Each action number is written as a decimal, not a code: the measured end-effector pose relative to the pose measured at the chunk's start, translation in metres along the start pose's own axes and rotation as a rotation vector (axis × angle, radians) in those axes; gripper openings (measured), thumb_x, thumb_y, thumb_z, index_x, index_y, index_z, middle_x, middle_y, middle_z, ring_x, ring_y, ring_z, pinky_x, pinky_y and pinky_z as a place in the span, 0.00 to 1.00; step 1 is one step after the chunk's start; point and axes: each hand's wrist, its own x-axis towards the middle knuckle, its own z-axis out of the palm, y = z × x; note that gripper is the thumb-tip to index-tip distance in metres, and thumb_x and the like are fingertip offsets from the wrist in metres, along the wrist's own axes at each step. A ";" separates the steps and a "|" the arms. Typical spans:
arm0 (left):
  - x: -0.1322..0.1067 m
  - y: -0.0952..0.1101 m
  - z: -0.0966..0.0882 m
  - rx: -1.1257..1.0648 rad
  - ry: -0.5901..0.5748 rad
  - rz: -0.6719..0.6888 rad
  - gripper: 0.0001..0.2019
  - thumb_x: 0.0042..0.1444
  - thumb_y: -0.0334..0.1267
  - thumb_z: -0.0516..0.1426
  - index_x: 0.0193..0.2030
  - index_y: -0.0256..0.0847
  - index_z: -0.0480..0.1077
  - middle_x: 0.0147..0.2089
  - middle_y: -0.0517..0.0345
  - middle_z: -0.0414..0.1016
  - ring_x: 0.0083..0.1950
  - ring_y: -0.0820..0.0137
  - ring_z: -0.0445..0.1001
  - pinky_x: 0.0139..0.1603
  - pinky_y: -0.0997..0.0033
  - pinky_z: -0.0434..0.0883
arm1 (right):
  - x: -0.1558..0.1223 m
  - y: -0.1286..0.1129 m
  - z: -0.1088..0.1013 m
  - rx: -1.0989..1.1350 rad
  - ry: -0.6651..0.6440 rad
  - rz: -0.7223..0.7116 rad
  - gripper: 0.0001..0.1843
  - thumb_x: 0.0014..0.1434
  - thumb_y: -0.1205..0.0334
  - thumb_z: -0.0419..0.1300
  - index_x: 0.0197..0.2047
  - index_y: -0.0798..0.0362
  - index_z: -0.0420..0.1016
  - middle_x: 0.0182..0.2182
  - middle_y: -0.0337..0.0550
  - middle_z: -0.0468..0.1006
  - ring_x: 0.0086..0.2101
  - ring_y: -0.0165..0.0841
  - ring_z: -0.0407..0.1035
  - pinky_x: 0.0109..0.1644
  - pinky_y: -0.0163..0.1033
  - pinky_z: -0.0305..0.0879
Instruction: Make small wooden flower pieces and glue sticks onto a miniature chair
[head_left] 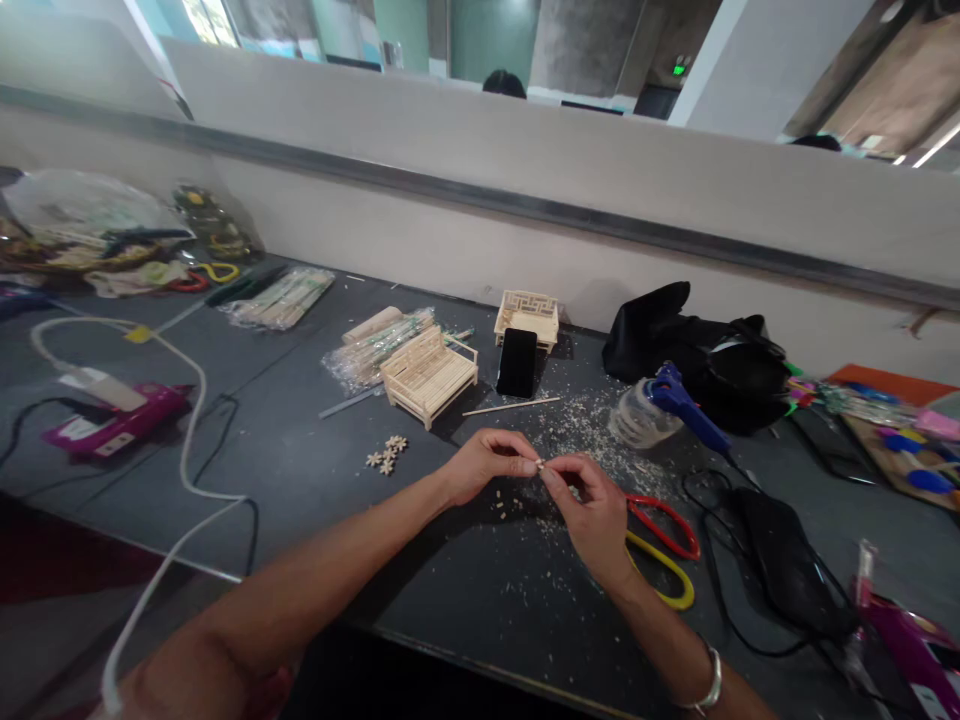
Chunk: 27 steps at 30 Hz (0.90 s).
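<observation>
My left hand (486, 462) and my right hand (592, 510) meet over the dark table (300, 470), fingertips pinched together on a tiny pale wooden piece (539, 464). Small wood chips and offcuts (585, 420) lie scattered under and beyond the hands. A little wooden bench model (429, 375) stands behind the left hand, with a thin wooden stick (510, 406) lying beside it. Scissors with red and yellow handles (664, 545) lie just right of my right hand. Small wooden flower shapes (387, 455) rest to the left.
A black phone (517, 362) leans on a wooden lattice box (527, 316). A blue glue gun (686, 405) lies on a clear jar, near a black bag (697, 355). Stick packs (281, 297), a white cable (187, 440), a magenta box (112, 425) and black cords (780, 570) surround them.
</observation>
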 end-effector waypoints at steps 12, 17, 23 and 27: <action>0.000 -0.002 -0.001 -0.018 0.042 -0.060 0.17 0.28 0.45 0.75 0.23 0.38 0.79 0.27 0.61 0.77 0.29 0.75 0.70 0.37 0.73 0.66 | -0.001 0.005 0.000 0.035 0.002 0.029 0.05 0.56 0.58 0.62 0.33 0.49 0.76 0.27 0.38 0.79 0.28 0.32 0.72 0.33 0.36 0.69; 0.002 -0.004 -0.002 -0.045 0.106 -0.054 0.18 0.26 0.46 0.75 0.23 0.38 0.79 0.26 0.61 0.77 0.30 0.75 0.69 0.39 0.72 0.66 | -0.001 0.009 0.001 0.052 0.012 0.083 0.06 0.56 0.57 0.62 0.34 0.49 0.77 0.29 0.39 0.80 0.29 0.33 0.73 0.33 0.36 0.69; 0.002 -0.004 -0.003 -0.036 0.086 -0.057 0.17 0.28 0.46 0.75 0.24 0.38 0.79 0.27 0.60 0.78 0.30 0.74 0.69 0.40 0.71 0.65 | -0.001 0.011 0.000 0.068 0.019 0.106 0.07 0.57 0.56 0.62 0.34 0.49 0.77 0.30 0.39 0.81 0.30 0.33 0.73 0.35 0.37 0.70; 0.003 -0.006 -0.005 -0.056 0.092 -0.040 0.17 0.30 0.47 0.74 0.25 0.38 0.79 0.26 0.60 0.77 0.30 0.74 0.69 0.40 0.70 0.64 | -0.001 0.012 0.000 0.089 0.019 0.126 0.07 0.57 0.56 0.62 0.34 0.49 0.77 0.30 0.39 0.81 0.30 0.33 0.73 0.36 0.37 0.70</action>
